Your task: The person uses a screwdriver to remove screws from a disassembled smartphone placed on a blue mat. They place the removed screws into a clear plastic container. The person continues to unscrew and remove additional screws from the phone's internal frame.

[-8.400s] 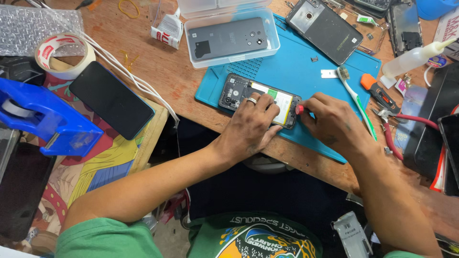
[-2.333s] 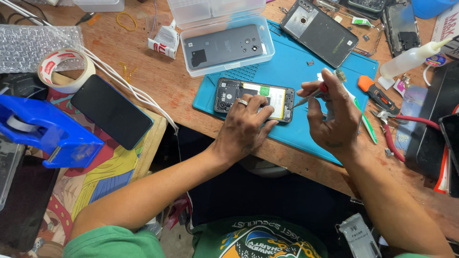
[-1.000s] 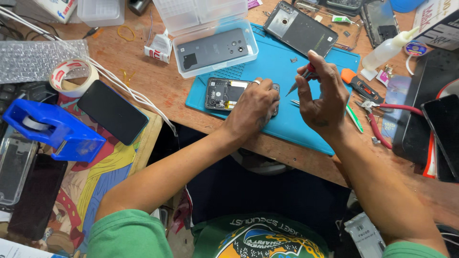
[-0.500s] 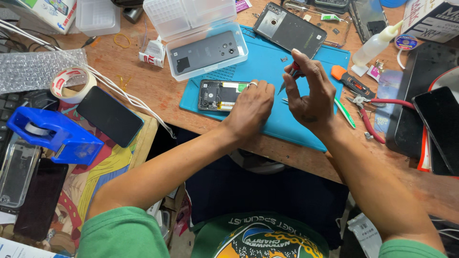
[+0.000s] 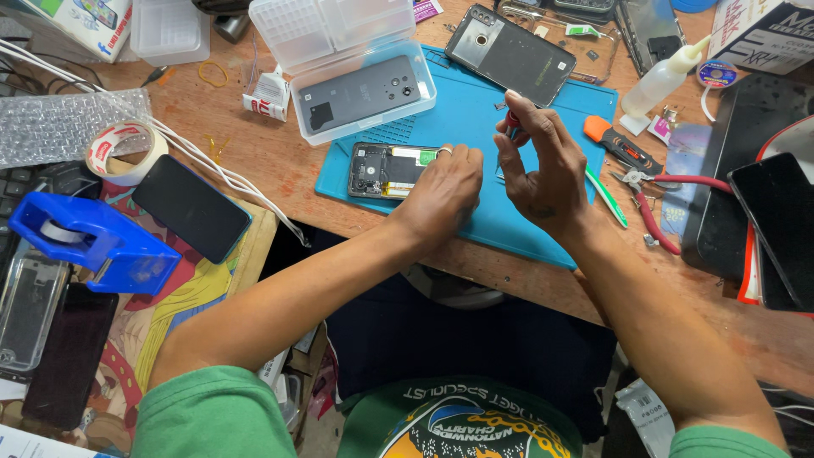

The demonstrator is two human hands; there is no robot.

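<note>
Left hand (image 5: 443,188) flat on the opened phone (image 5: 383,169), pressing it down on the blue mat (image 5: 475,127). Right hand (image 5: 543,170) raised, fingers pinched round a small red-tipped tool (image 5: 511,124).

The work mat (image 5: 475,127) is bright blue, on a brown wooden bench (image 5: 280,161). The opened phone (image 5: 386,170) shows black and grey insides with a green patch. The screwdriver (image 5: 511,123) in the right hand (image 5: 538,170) has a red grip. A dark grey phone back (image 5: 365,92) lies in a clear plastic box (image 5: 339,51). The tape dispenser (image 5: 89,237) is deep blue; the cutters (image 5: 657,203) have red handles; both sleeves (image 5: 212,416) are green.
</note>
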